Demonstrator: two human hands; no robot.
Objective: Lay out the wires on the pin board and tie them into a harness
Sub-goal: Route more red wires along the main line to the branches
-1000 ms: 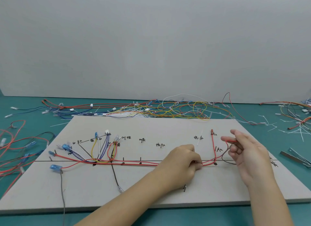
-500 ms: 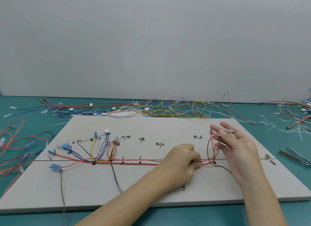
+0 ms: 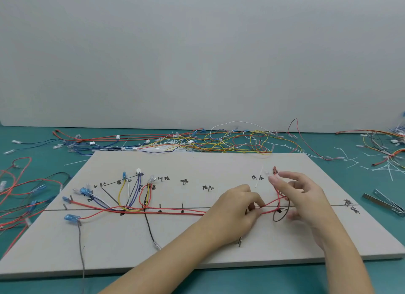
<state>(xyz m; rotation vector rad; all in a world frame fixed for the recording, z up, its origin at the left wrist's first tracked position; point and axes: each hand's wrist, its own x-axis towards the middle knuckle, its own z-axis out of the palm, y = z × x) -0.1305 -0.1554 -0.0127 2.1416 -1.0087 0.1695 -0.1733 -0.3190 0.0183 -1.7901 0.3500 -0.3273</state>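
A grey pin board (image 3: 197, 245) lies on the teal table, marked with a long line and handwritten labels. Red wires (image 3: 171, 211) run along that line; yellow, blue, white and black wires (image 3: 131, 195) fan up to blue connectors at the left. My left hand (image 3: 234, 208) pinches the red wires on the line near the board's middle. My right hand (image 3: 300, 197) hovers just right of it, fingers curled round a red wire that rises to a red terminal (image 3: 274, 170). A dark wire loop (image 3: 281, 213) hangs beneath that hand.
Loose wires (image 3: 219, 140) in many colours pile behind the board, with more at the left (image 3: 19, 195) and far right (image 3: 390, 149). White cable ties (image 3: 381, 168) lie scattered at the right. A metal tool (image 3: 385, 202) rests beside the board's right edge.
My right hand has moved left and toward the board's far side, carrying the wire up to the red terminal; the dark wire now forms a small loop under it. My left hand stays put.
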